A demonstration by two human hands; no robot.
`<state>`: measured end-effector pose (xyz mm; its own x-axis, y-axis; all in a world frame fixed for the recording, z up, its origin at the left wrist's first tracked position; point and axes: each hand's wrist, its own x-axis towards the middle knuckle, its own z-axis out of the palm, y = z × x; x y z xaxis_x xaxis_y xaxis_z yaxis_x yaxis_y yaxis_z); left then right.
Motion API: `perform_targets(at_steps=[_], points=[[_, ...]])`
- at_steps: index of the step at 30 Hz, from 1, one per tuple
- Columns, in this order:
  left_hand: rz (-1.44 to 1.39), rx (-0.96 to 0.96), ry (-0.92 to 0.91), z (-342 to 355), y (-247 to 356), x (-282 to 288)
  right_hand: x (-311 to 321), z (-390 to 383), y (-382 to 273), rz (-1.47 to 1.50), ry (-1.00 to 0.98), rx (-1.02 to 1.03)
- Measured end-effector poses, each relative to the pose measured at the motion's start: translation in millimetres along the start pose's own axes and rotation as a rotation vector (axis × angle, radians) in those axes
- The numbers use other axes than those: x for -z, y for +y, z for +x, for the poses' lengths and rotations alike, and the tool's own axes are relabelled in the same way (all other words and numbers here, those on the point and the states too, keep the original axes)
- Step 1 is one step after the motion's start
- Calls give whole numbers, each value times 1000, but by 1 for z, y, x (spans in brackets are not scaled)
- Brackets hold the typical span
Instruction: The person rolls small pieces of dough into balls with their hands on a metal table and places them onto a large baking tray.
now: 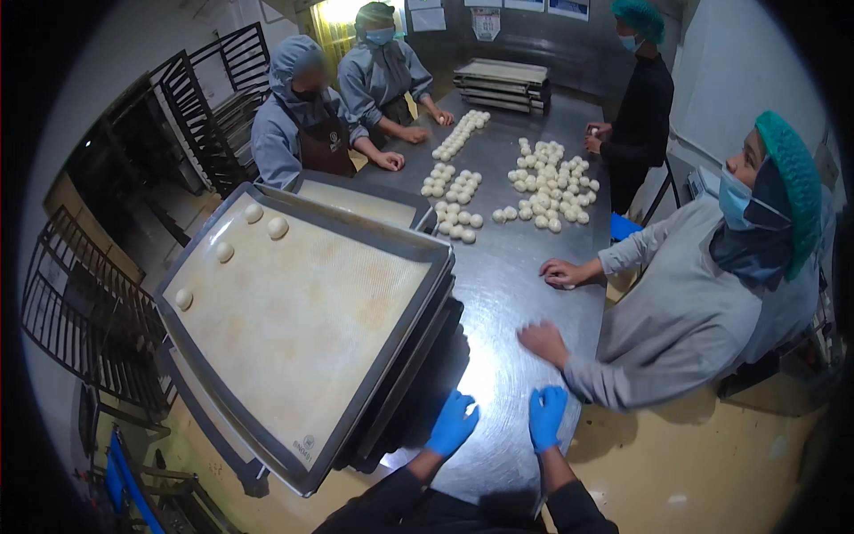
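Observation:
My left hand (453,424), in a blue glove, rests at the near end of the steel table (498,294), beside the stacked trays. Its fingers are curled, and what they hold, if anything, is too small to make out. To its right my right hand (547,418), also blue-gloved, lies near the table's right edge. Its fingers are bent down and pressed together, so anything under them is hidden. Left of my hands a large tray (405,369) with a pale mat tops a stack. Several round dough balls (277,229) sit toward its far left side.
Farther up the table lie a loose heap of dough balls (551,182) and rows of dough balls (460,135). A tray stack (503,84) stands at the far end. Co-workers line both sides; one person's hand (544,343) is close to my right hand. Racks (76,303) stand left.

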<state>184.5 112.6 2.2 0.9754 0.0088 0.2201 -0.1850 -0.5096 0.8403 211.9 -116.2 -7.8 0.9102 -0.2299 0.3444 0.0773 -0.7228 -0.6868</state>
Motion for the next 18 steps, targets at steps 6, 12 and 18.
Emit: perform_targets(at_steps=[6, 12, 18], points=[[175, -315, -163, -47, 12, -6, 13, -84, -3, 172, -131, 164], [-53, 76, 37, -1, 5, 1, 10, -15, 11, 93, -37, -24], [97, -371, -98, -49, 17, -12, 16, -96, 3, 174, -104, 239]])
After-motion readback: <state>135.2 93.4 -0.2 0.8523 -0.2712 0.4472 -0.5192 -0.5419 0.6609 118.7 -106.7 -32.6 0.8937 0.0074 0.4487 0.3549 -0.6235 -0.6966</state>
